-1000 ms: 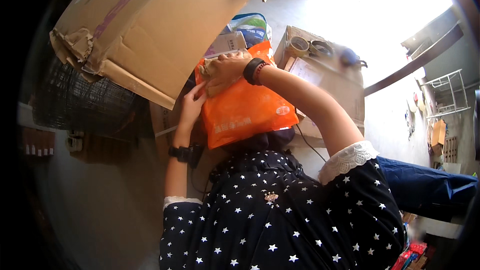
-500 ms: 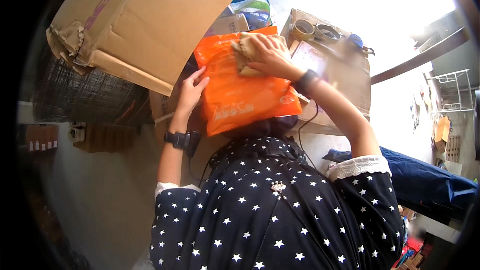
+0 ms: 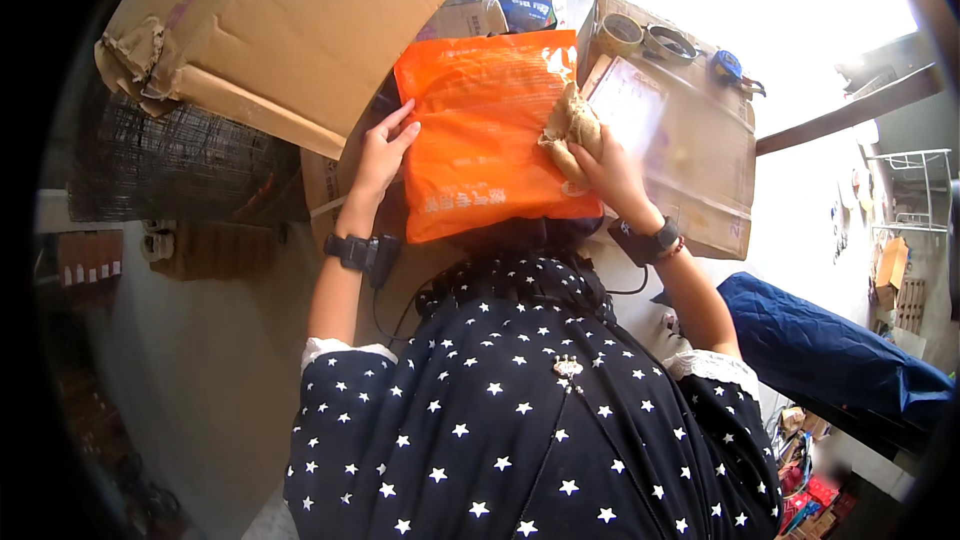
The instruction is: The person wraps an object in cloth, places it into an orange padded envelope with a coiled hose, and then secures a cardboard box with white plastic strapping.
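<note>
A flat orange plastic packet point(image 3: 480, 140) with pale print lies across my lap. At its left edge my left hand point(image 3: 384, 150) steadies it, thumb and fingers on the border; whether the edge is pinched is hard to see. Bunched in my right hand point(image 3: 612, 175) is a beige cloth point(image 3: 572, 132), held at the packet's right edge. The fingers of that hand are closed round the cloth. Both wrists wear black straps with small devices and cables.
Close on the left stands a large cardboard box point(image 3: 290, 30), with dark wire mesh point(image 3: 180, 165) beneath it. To the right, another carton point(image 3: 700, 160) carries tape rolls point(image 3: 620, 33), a blue tape measure point(image 3: 735, 70) and a flat package point(image 3: 627, 100). A colourful bag point(image 3: 522, 0) sits behind the packet.
My right hand has drawn the cloth from the packet's upper middle toward its right edge and gathered it up. The packet sits slightly higher and straighter. My left hand stays at the left edge.
</note>
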A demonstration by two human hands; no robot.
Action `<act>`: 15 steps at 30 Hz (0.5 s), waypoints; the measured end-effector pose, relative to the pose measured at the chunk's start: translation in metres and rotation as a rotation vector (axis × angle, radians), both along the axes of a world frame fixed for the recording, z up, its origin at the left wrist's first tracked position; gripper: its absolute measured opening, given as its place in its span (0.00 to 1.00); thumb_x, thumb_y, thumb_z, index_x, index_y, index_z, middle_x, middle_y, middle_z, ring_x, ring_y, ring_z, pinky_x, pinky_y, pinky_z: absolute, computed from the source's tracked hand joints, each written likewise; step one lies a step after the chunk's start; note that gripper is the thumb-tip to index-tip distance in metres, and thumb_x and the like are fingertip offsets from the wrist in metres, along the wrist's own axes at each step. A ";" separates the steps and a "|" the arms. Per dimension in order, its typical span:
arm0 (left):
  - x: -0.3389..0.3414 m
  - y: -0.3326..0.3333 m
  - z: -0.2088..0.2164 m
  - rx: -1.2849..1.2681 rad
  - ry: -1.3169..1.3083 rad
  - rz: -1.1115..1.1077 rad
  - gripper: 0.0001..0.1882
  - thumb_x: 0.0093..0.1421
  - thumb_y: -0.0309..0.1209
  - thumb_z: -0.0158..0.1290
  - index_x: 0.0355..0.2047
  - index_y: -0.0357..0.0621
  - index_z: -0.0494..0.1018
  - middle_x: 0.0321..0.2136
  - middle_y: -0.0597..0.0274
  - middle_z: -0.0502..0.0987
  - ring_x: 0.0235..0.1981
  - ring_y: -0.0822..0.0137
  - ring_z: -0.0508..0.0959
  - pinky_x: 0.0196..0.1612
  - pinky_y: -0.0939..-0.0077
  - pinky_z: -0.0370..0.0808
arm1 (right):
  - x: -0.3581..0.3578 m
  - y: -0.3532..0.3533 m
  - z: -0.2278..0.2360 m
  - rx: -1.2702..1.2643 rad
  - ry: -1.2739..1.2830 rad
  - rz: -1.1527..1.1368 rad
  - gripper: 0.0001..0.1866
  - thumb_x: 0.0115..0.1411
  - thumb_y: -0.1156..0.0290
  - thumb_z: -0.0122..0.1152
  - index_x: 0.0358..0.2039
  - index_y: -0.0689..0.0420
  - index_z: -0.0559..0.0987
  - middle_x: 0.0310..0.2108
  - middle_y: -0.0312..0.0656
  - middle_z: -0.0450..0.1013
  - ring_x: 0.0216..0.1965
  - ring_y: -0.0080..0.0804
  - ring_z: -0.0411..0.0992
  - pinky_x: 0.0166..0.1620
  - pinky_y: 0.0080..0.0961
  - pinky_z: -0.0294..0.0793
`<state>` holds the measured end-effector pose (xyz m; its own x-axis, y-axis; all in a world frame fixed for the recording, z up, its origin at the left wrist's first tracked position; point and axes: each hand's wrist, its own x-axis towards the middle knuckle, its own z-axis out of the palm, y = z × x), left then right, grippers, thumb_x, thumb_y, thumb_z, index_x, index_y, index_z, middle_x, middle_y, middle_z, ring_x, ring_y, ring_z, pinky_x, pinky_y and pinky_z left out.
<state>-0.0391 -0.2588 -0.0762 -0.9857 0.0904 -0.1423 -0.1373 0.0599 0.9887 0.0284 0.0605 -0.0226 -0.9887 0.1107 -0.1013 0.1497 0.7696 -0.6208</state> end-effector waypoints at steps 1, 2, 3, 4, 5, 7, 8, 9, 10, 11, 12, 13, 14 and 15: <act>0.000 0.001 0.000 -0.002 0.007 -0.001 0.22 0.59 0.28 0.53 0.55 0.42 0.68 0.33 0.69 0.75 0.33 0.82 0.70 0.39 0.85 0.70 | 0.005 -0.001 0.000 0.018 -0.037 -0.029 0.26 0.55 0.54 0.58 0.46 0.62 0.71 0.38 0.55 0.74 0.38 0.52 0.73 0.38 0.40 0.71; 0.000 0.001 0.002 -0.008 0.016 -0.004 0.22 0.59 0.28 0.53 0.55 0.42 0.68 0.32 0.69 0.74 0.32 0.82 0.69 0.38 0.85 0.69 | 0.011 -0.003 -0.001 0.035 -0.012 -0.035 0.25 0.55 0.54 0.58 0.44 0.62 0.71 0.36 0.56 0.74 0.37 0.53 0.73 0.38 0.41 0.71; -0.002 -0.001 0.002 -0.014 0.025 -0.005 0.22 0.59 0.28 0.53 0.55 0.42 0.68 0.31 0.70 0.74 0.31 0.82 0.69 0.37 0.86 0.69 | 0.016 -0.003 -0.001 0.052 0.012 -0.040 0.24 0.54 0.54 0.59 0.41 0.62 0.71 0.33 0.57 0.74 0.36 0.54 0.73 0.37 0.42 0.71; -0.005 -0.004 -0.008 -0.047 0.046 0.000 0.22 0.59 0.28 0.54 0.54 0.43 0.69 0.27 0.73 0.72 0.28 0.83 0.66 0.34 0.86 0.68 | 0.021 -0.003 -0.002 0.069 0.036 -0.044 0.23 0.54 0.54 0.59 0.39 0.62 0.71 0.30 0.58 0.74 0.34 0.56 0.73 0.37 0.42 0.71; -0.008 -0.005 -0.008 -0.094 0.062 -0.008 0.22 0.59 0.28 0.54 0.54 0.44 0.69 0.26 0.74 0.71 0.27 0.83 0.66 0.33 0.86 0.67 | 0.022 0.005 -0.010 0.105 0.089 0.013 0.22 0.54 0.54 0.59 0.37 0.62 0.72 0.30 0.58 0.74 0.33 0.55 0.74 0.36 0.41 0.71; -0.007 -0.004 -0.005 -0.190 0.096 -0.011 0.22 0.58 0.28 0.55 0.54 0.45 0.69 0.24 0.76 0.69 0.26 0.83 0.64 0.31 0.86 0.66 | 0.015 0.025 -0.032 0.143 0.157 0.100 0.21 0.53 0.54 0.60 0.35 0.61 0.73 0.28 0.56 0.74 0.32 0.52 0.74 0.34 0.40 0.71; -0.005 -0.002 0.002 -0.171 0.102 -0.005 0.22 0.57 0.27 0.56 0.53 0.46 0.71 0.22 0.75 0.68 0.25 0.83 0.64 0.30 0.86 0.66 | 0.008 0.028 -0.029 0.128 0.148 0.105 0.21 0.52 0.54 0.61 0.34 0.61 0.74 0.27 0.55 0.74 0.31 0.51 0.74 0.33 0.39 0.71; -0.006 -0.002 0.004 -0.164 0.085 0.019 0.21 0.57 0.27 0.56 0.52 0.45 0.71 0.22 0.75 0.68 0.24 0.82 0.64 0.30 0.85 0.66 | 0.001 0.028 -0.020 0.105 0.143 0.096 0.21 0.52 0.54 0.61 0.32 0.61 0.74 0.27 0.54 0.74 0.30 0.50 0.74 0.32 0.39 0.71; -0.007 -0.003 0.006 -0.157 0.068 0.045 0.21 0.56 0.27 0.57 0.52 0.45 0.71 0.22 0.75 0.69 0.24 0.82 0.64 0.30 0.85 0.66 | -0.008 0.023 -0.010 0.083 0.150 0.084 0.21 0.51 0.54 0.62 0.31 0.61 0.75 0.26 0.53 0.74 0.29 0.49 0.74 0.32 0.38 0.71; -0.007 -0.002 0.008 -0.147 0.052 0.070 0.21 0.56 0.27 0.57 0.51 0.45 0.72 0.22 0.75 0.69 0.24 0.82 0.64 0.30 0.84 0.66 | -0.014 0.014 0.013 0.000 0.115 0.027 0.21 0.51 0.53 0.62 0.31 0.60 0.75 0.26 0.53 0.74 0.29 0.49 0.74 0.32 0.38 0.71; -0.008 0.002 0.014 -0.166 0.030 0.111 0.21 0.55 0.28 0.58 0.50 0.44 0.72 0.23 0.71 0.72 0.25 0.80 0.69 0.31 0.83 0.69 | -0.025 0.014 0.017 0.037 0.210 0.060 0.21 0.53 0.52 0.60 0.32 0.60 0.75 0.25 0.53 0.74 0.29 0.48 0.74 0.32 0.37 0.71; -0.007 0.006 0.016 -0.166 0.034 0.135 0.21 0.54 0.28 0.59 0.50 0.44 0.72 0.23 0.69 0.72 0.25 0.79 0.70 0.31 0.82 0.70 | -0.035 0.012 0.025 0.058 0.221 0.080 0.20 0.53 0.53 0.60 0.32 0.60 0.75 0.25 0.52 0.74 0.29 0.48 0.74 0.32 0.37 0.71; -0.006 0.009 0.017 -0.169 0.037 0.164 0.21 0.54 0.28 0.59 0.49 0.43 0.71 0.23 0.67 0.73 0.26 0.78 0.72 0.31 0.81 0.70 | -0.046 0.009 0.032 0.075 0.230 0.105 0.20 0.54 0.53 0.60 0.33 0.60 0.75 0.26 0.52 0.74 0.30 0.48 0.74 0.33 0.37 0.71; -0.005 0.009 0.018 -0.172 0.039 0.194 0.22 0.53 0.28 0.60 0.49 0.42 0.71 0.24 0.66 0.74 0.27 0.77 0.73 0.31 0.81 0.71 | -0.053 0.006 0.038 0.092 0.239 0.131 0.20 0.54 0.54 0.60 0.33 0.60 0.74 0.26 0.52 0.74 0.30 0.47 0.74 0.33 0.36 0.71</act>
